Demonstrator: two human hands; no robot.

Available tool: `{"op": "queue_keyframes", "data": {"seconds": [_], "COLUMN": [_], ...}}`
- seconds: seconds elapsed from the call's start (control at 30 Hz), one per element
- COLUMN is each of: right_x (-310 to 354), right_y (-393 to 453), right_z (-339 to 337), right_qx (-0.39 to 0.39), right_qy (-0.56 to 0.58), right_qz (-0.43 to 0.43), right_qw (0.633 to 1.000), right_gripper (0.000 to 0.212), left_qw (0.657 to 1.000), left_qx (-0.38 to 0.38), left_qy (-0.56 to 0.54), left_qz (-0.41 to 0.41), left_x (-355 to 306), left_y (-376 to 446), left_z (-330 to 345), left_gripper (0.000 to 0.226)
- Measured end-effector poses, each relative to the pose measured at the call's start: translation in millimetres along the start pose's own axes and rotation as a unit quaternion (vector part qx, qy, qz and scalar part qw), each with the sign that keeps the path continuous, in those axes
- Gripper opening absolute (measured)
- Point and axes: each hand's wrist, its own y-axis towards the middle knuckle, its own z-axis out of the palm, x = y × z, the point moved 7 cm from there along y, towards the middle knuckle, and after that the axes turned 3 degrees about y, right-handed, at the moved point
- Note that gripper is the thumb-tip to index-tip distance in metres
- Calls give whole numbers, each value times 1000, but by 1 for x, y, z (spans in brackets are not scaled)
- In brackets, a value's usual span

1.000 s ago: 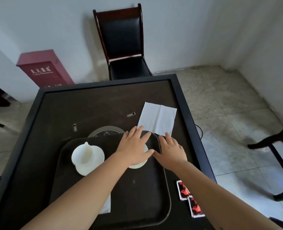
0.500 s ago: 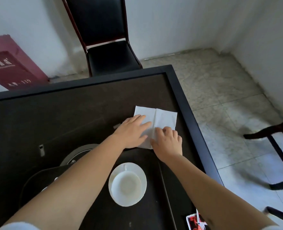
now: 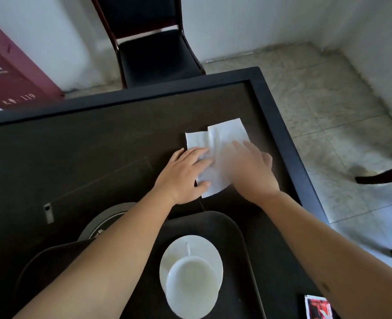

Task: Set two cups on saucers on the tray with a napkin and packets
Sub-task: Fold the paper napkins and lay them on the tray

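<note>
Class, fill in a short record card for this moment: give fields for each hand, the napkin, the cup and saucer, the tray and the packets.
left hand: flat on the napkin's left part
right hand: blurred, fingers on the napkin's right part
napkin: white, creased, on the table, not on the tray
cup: on the saucer
tray: dark, holds the saucer
packets: red, on the table, right of tray

Head-worn wide-angle view — looking forward and steeply down over the desk (image 3: 98, 143) from close above, both forearms entering from the lower edge; a chair (image 3: 153, 49) and the floor (image 3: 317, 93) lie beyond — single view only.
</note>
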Motion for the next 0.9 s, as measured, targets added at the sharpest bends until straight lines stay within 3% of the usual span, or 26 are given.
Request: {"op": "queue_keyframes", "data": {"seconds": [0.2, 0.33, 0.53, 0.73, 0.9], "right_x": [-9, -7, -6, -11, -7], "right_y": [-9, -5, -2, -2, 1], "right_z": [-13, -11, -6, -10, -7], "right_qx": [-108, -84, -34, -67, -41], "right_qy": [27, 2, -30, -11, -37], "right_qz": [16, 20, 36, 65, 41], "right_qw": [994, 996, 998, 996, 998], "right_gripper": [31, 34, 55, 51, 55], "left_qw": [999, 998, 995, 993, 993], "left_qx": [-36, -56, -76, -87, -103], "left_qy": [16, 11, 17, 26, 13], "left_qz": [-25, -28, -56, -74, -61], "left_x": [1, -1, 0, 1, -2], "left_y": [0, -1, -6, -5, -8], "left_z": [-4, -5, -10, -13, -16], "left_gripper": [50, 49, 49, 48, 46]}}
